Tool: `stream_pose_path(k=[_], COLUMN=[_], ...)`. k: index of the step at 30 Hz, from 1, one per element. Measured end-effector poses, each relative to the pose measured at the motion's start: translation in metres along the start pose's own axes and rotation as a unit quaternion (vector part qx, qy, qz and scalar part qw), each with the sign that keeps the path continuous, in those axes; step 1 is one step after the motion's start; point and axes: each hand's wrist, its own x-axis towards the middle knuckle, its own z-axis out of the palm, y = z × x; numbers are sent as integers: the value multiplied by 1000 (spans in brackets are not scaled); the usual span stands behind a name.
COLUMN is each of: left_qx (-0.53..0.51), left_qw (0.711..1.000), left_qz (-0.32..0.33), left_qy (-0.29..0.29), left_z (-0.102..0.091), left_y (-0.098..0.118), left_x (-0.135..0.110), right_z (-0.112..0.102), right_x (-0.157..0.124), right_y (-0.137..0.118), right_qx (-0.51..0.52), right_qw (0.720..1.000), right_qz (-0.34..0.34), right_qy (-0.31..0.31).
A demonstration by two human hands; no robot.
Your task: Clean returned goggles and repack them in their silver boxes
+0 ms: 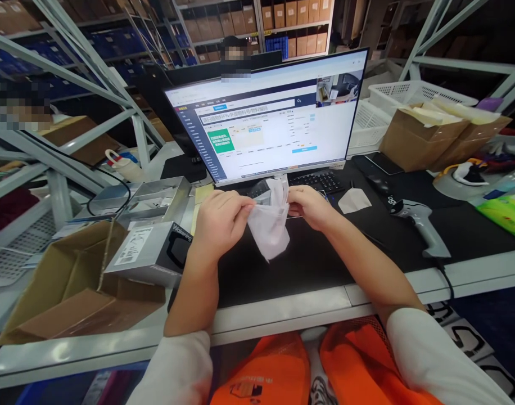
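Note:
A soft white bag (269,232) hangs between my two hands above the black desk mat, its mouth at the top. My left hand (224,219) pinches the left side of the bag's rim with thumb and forefinger. On the other side, my right hand (310,207) grips the rim, its fingers curled and partly hidden. Something greyish shows at the bag's opening, too unclear to name. Behind the bag stand a keyboard (319,181) and a lit monitor (266,121).
An open cardboard box (84,304) and a grey "Wakening" box (150,253) stand left. Rightward lie a barcode scanner (424,225), a mouse (379,184), a white paper piece (354,201) and cardboard boxes (421,138). Metal frame bars (89,84) rise at the left.

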Motion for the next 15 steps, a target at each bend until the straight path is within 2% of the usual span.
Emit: stream_pose_path(k=[3,6,9,13,15], left_qx=[-2,0,10,24,26], left_qw=[1000,999,997,994,994], left_qz=[-3,-9,-23,-30,-30], left_qy=[-10,-36,-69,-99,-104], left_z=[-1,0,1,3,3], left_y=[4,8,9,10,11], left_x=[1,2,2,2,2], right_z=[0,-3,-8,-7,-5], right_x=[-4,-7,-9,-8,-7], right_y=[-5,-10,-12,-9,-6], right_qx=[-74,-133,-180,-178,-185], right_qw=[995,979,973,971,971], right_qz=[-49,-115,-113,-119,-121], right_qy=[38,101,92,106,90])
